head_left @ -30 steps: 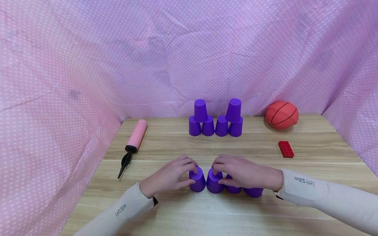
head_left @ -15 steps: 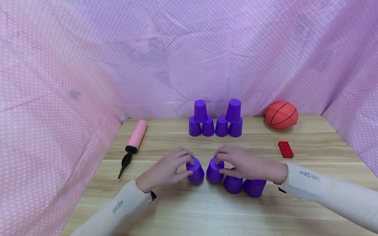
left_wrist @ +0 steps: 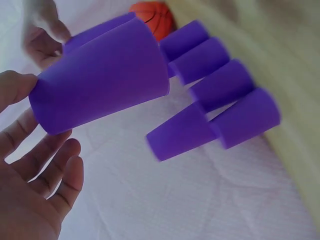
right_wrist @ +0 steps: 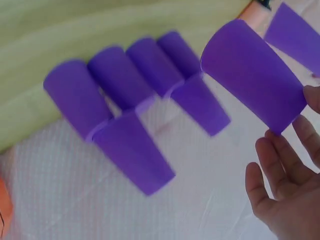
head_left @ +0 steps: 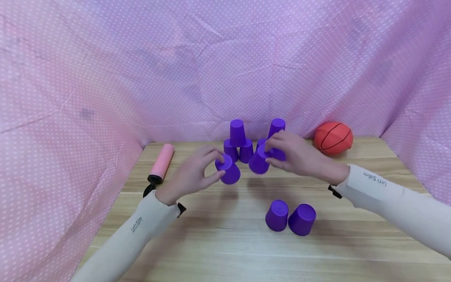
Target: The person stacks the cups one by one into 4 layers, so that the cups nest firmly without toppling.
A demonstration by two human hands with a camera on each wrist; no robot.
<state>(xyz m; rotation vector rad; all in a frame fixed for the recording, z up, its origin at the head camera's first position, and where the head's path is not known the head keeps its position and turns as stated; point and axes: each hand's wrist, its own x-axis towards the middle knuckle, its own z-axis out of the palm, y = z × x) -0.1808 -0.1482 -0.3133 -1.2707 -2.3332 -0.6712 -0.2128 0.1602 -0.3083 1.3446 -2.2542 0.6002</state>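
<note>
My left hand (head_left: 193, 172) pinches an upside-down purple cup (left_wrist: 102, 75) by its closed end, thumb on one side and fingers on the other. The cup is tilted and raised over the table. Level with it, my right hand (head_left: 296, 154) pinches another purple cup (right_wrist: 255, 72) the same way, also in the air. Just behind them stands a back row of upside-down purple cups (left_wrist: 222, 84), with one upper cup (head_left: 237, 133) across the left pair and a second upper cup (head_left: 276, 127) over the right pair. In the head view my right hand partly hides the right pair.
Two more purple cups (head_left: 276, 215) stand upside down on the wooden table (head_left: 211, 250) nearer the front. A pink hand pump (head_left: 163, 160) lies at the left, partly behind my left arm. A red ball (head_left: 333, 138) sits at the back right. Polka-dot cloth (head_left: 197, 70) hangs behind.
Both hands have lifted their cups off the table and carried them away from me toward the back row. The two front cups stay behind. My right arm now covers the red brick.
</note>
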